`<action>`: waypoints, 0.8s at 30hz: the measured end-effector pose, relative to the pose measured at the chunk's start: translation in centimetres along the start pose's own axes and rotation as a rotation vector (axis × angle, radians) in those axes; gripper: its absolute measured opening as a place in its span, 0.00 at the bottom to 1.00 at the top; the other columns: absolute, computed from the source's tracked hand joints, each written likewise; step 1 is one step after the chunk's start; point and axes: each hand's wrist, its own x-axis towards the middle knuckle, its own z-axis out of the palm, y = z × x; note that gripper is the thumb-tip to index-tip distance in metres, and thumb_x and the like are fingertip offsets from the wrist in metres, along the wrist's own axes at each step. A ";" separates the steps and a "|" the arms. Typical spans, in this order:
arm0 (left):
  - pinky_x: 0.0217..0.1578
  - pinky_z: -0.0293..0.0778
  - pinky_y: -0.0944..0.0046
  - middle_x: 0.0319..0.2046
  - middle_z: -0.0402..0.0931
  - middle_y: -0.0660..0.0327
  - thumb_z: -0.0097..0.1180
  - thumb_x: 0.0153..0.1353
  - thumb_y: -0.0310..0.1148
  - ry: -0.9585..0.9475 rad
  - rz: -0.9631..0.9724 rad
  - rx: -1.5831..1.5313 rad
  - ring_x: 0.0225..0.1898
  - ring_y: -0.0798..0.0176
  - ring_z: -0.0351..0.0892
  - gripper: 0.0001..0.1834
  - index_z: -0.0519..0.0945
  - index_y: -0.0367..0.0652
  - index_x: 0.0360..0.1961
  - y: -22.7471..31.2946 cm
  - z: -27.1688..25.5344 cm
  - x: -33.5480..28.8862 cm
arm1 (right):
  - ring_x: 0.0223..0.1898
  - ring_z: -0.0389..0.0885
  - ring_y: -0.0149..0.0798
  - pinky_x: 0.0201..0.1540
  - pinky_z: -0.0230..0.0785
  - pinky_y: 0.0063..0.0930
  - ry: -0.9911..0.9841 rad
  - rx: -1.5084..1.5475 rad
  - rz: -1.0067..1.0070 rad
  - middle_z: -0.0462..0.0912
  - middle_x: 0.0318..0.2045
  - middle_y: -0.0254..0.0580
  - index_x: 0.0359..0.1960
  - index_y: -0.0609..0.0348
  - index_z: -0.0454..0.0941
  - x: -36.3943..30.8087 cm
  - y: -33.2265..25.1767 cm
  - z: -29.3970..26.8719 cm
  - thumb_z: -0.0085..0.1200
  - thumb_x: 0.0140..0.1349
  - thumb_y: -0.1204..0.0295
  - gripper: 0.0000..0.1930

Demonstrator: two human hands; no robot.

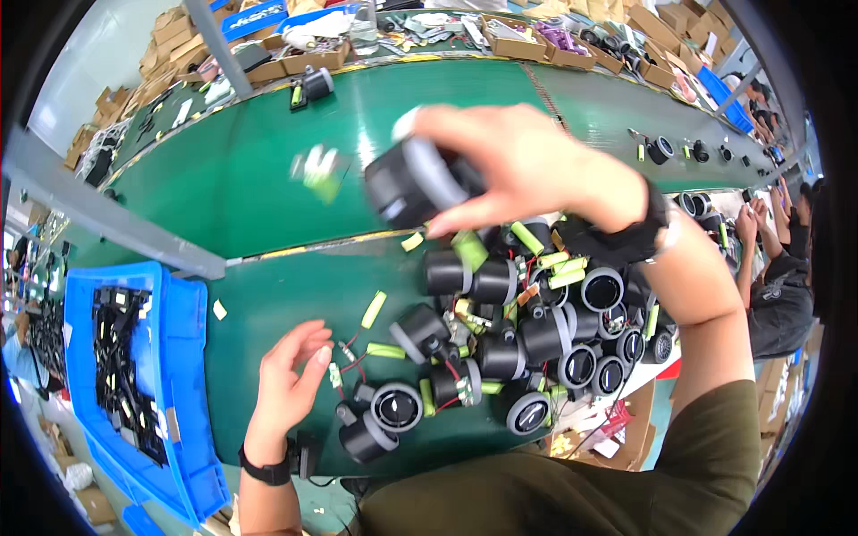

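Note:
My right hand is closed around a black cylindrical device with a grey ring, held over the near edge of the green belt; both are blurred by motion. Left of it, a smeared green-and-white piece shows above the belt. Low over the worktable, my left hand is empty, thumb apart from the fingers. Beside it are a small circuit board with red wires and a green battery cell. A heap of similar black cylinders with grey rims, mixed with green cells and wires, covers the table's right part.
A blue bin of dark plastic parts stands at the left, near a grey slanted post. Beyond the green belt lie cardboard boxes of parts. Another person works at the right. An open carton sits below the table.

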 end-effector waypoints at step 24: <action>0.48 0.68 0.58 0.50 0.67 0.49 0.54 0.57 0.40 -0.238 0.378 0.472 0.49 0.47 0.69 0.22 0.71 0.40 0.50 -0.2 2.4 -1.7 | 0.45 0.75 0.37 0.49 0.66 0.31 0.117 0.724 -0.135 0.76 0.45 0.43 0.44 0.67 0.71 0.3 -14.6 -2.7 0.52 0.56 0.71 0.16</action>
